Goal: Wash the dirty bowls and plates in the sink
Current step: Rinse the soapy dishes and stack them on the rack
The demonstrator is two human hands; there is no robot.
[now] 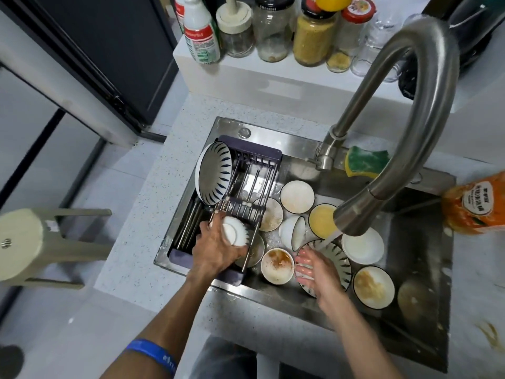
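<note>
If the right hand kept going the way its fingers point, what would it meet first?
Probably the stained bowl: the right hand, open above the patterned plate, points up-left with its fingertips close beside that bowl's rim. Depth is unclear, so it might pass over.

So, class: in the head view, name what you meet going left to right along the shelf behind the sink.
Spray bottle → small jar with cream lid → empty glass jar → jar of yellow grains → red-lidded jar → clear glasses.
</note>
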